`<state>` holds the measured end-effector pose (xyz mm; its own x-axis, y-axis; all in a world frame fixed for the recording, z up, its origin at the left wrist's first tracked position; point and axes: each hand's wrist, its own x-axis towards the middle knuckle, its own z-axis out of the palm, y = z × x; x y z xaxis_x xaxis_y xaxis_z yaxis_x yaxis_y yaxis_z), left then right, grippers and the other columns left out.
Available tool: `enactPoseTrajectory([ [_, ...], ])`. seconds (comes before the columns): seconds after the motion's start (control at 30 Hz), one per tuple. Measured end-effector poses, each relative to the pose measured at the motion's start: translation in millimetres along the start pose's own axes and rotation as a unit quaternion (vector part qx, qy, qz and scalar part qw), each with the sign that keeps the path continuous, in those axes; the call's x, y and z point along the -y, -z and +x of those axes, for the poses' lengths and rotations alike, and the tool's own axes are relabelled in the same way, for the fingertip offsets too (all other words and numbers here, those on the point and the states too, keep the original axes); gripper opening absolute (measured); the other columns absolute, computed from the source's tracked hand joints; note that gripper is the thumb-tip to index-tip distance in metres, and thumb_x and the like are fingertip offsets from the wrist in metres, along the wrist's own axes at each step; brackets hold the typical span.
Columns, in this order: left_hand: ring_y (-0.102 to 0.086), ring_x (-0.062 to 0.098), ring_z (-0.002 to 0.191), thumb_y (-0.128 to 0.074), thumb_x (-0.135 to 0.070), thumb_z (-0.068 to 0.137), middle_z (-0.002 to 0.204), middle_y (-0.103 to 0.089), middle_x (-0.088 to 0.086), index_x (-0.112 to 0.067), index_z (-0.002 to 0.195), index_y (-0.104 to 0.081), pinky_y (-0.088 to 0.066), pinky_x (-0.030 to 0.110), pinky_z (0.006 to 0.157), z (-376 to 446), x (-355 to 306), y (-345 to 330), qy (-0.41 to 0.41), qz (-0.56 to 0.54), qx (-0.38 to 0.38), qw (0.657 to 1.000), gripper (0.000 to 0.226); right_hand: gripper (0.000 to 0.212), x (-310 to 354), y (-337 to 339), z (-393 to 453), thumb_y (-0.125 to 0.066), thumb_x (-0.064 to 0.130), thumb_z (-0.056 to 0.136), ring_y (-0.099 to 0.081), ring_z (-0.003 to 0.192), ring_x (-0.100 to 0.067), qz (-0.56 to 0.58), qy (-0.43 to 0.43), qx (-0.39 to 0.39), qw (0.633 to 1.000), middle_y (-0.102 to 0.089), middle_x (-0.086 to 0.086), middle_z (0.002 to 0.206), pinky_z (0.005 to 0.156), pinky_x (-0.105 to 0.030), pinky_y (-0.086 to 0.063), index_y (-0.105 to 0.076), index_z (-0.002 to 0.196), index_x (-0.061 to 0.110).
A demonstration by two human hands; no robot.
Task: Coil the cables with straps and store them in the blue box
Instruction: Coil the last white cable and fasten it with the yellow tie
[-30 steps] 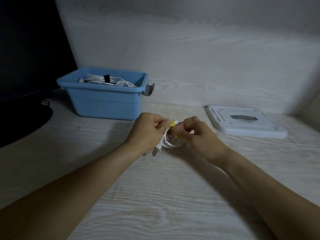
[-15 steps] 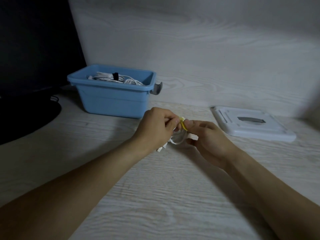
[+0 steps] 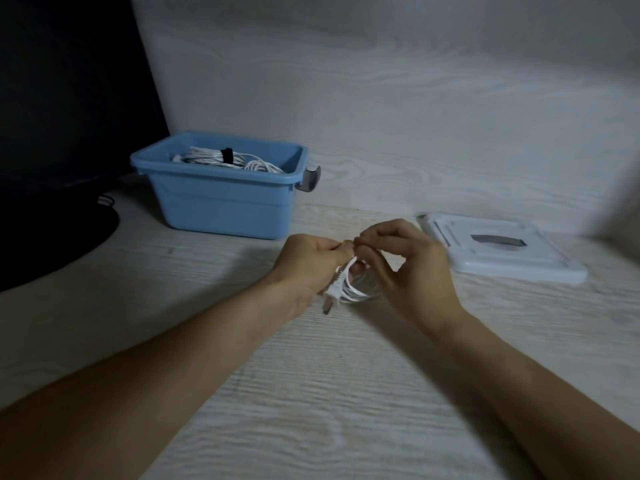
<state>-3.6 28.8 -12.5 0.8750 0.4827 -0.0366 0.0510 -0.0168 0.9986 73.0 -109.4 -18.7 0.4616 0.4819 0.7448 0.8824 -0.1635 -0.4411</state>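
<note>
I am looking down at my two bare forearms reaching out over a pale wood-grain table (image 3: 311, 393) in dim light. My left hand (image 3: 308, 261) is curled around a small coiled white cable (image 3: 353, 289), gripping the bundle so that its plug (image 3: 330, 294) hangs down below my fist, just above the tabletop. My right hand (image 3: 408, 268) meets the left at the top of the coil, with thumb and forefinger pinched together on a sliver of yellow strap (image 3: 348, 241) where the two hands touch; the other right fingers are bent loosely and spread. The strap is mostly hidden by my fingertips, so I cannot tell how far it goes round the coil. Behind my left hand, near the back wall, stands the blue box (image 3: 221, 206), open at the top, with a grey clip on its right end. Inside it lies another white cable bundle (image 3: 221, 159) bound with a black strap (image 3: 227, 155). To the right of my hands, well apart from the box, a white lid (image 3: 502, 251) lies flat on the table. A dark monitor (image 3: 69, 98) fills the left edge.
</note>
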Motion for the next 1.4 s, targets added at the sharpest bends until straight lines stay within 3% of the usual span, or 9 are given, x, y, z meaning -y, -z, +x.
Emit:
enactPoseTrajectory([
  [0.17,-0.07,0.033,0.083,-0.067,-0.013,0.091,0.085,-0.074,0.021,-0.005,0.078,-0.075,-0.056,0.047,0.09,0.3,-1.4,-0.8,0.047,-0.058,0.003,0.997,0.018,0.023,-6.2,3.0,0.1,-0.063,0.022,0.094,-0.064,0.097,-0.021,-0.09,0.067,0.065,0.992,-0.072,-0.003,0.106,0.084,-0.034,-0.053,-0.076,0.109,0.01],
  [0.43,-0.07,0.029,0.076,-0.064,-0.025,0.093,0.085,-0.074,0.019,0.001,0.089,-0.074,-0.055,0.04,0.08,0.3,-3.2,2.2,0.057,-0.048,0.023,0.997,0.028,0.024,-6.3,2.2,0.5,-0.06,0.022,0.097,-0.061,0.079,-0.024,-0.123,0.077,0.109,0.983,-0.063,-0.007,0.091,0.072,-0.034,-0.052,-0.072,0.115,0.012],
  [0.63,-0.063,0.013,0.056,-0.068,-0.03,0.09,0.074,-0.07,0.012,0.004,0.091,-0.069,-0.047,0.02,0.052,-4.3,-3.9,2.2,0.023,-0.032,0.061,0.997,0.034,0.014,-8.2,4.4,1.0,-0.058,0.024,0.099,-0.056,0.072,0.001,-0.012,-0.015,0.17,0.985,-0.057,0.01,0.082,0.068,-0.011,-0.039,-0.068,0.101,0.015],
  [0.83,-0.054,0.015,0.046,-0.068,-0.022,0.087,0.061,-0.063,0.01,-0.006,0.079,-0.066,-0.044,0.021,0.049,-2.3,-8.1,1.2,0.059,-0.089,0.066,0.992,0.018,0.043,-8.0,10.1,1.2,-0.071,0.022,0.089,-0.07,0.08,-0.028,0.215,-0.134,0.154,0.955,-0.072,-0.009,0.085,0.076,-0.04,-0.055,-0.049,0.126,0.015],
  [1.07,-0.059,0.02,0.058,-0.065,-0.01,0.086,0.074,-0.063,0.015,-0.002,0.089,-0.067,-0.05,0.028,0.062,4.2,-12.3,2.9,0.101,-0.139,0.096,0.98,0.009,0.03,-5.5,12.2,0.5,-0.064,0.027,0.095,-0.067,0.085,-0.024,0.0,0.029,0.148,0.989,-0.071,-0.003,0.099,0.07,-0.039,-0.052,-0.039,0.112,0.028],
  [1.17,-0.063,0.018,0.058,-0.067,-0.007,0.087,0.076,-0.066,0.014,-0.008,0.095,-0.064,-0.052,0.026,0.057,6.4,-9.0,-2.0,0.046,-0.151,0.046,0.986,0.009,0.029,-10.1,9.4,-1.1,-0.063,0.026,0.095,-0.064,0.087,-0.027,-0.031,0.069,0.124,0.989,-0.069,-0.003,0.105,0.073,-0.035,-0.05,-0.039,0.111,0.028],
  [1.2,-0.063,0.015,0.058,-0.067,-0.011,0.089,0.075,-0.068,0.013,-0.01,0.09,-0.067,-0.051,0.025,0.057,5.9,-6.6,-2.1,-0.009,-0.09,0.031,0.995,0.0,0.028,-11.6,7.3,-1.7,-0.062,0.026,0.095,-0.064,0.087,-0.025,-0.026,0.067,0.117,0.991,-0.069,-0.003,0.106,0.074,-0.03,-0.047,-0.039,0.111,0.028],
  [1.27,-0.061,0.008,0.057,-0.063,-0.021,0.094,0.066,-0.069,0.007,-0.014,0.074,-0.069,-0.047,0.02,0.058,6.5,-0.1,-0.6,-0.141,0.079,0.011,0.987,0.022,0.028,-15.1,2.6,-3.3,-0.063,0.022,0.094,-0.06,0.087,-0.018,-0.02,0.069,0.098,0.993,-0.069,-0.003,0.105,0.075,-0.02,-0.04,-0.04,0.109,0.027],
  [1.4,-0.056,0.0,0.05,-0.05,-0.028,0.101,0.053,-0.062,-0.014,-0.021,0.066,-0.062,-0.043,0.018,0.054,4.8,0.1,9.0,-0.239,0.244,0.029,0.939,0.038,0.019,-18.0,-4.9,-5.1,-0.051,0.029,0.092,-0.052,0.086,-0.013,-0.053,0.118,0.077,0.989,-0.067,-0.006,0.101,0.074,-0.026,-0.041,-0.042,0.108,0.023],
])
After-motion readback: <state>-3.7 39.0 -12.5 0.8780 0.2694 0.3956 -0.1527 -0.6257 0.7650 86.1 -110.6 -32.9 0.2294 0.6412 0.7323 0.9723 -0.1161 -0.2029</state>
